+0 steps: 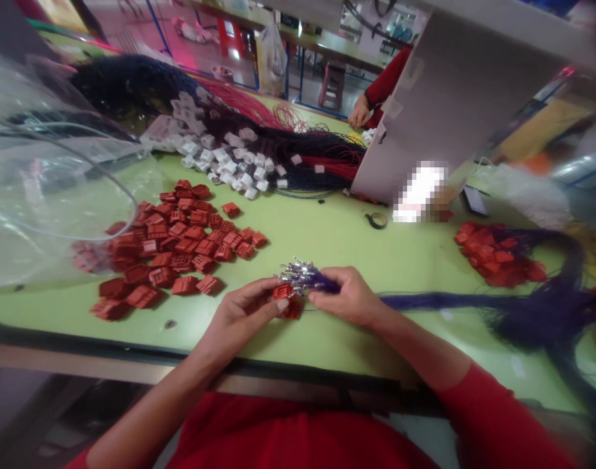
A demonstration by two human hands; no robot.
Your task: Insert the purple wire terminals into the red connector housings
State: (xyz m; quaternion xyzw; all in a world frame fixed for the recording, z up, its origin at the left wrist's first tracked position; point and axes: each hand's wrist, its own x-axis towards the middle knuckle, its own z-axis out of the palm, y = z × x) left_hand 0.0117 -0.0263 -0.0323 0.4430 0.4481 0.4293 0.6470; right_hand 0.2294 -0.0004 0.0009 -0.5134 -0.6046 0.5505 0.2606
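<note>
Red connector (283, 292), purple wires (314, 280) in hands (241, 319)

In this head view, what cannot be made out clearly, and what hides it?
Head view:
- Red connector housing in the left hand: fingers hide part of it.
- Metal terminals in the right hand: too small to count.
- Red connectors under the clear plastic bag: veiled by it.
- Purple wire bundle: cut off by the right edge, blurred.
</note>
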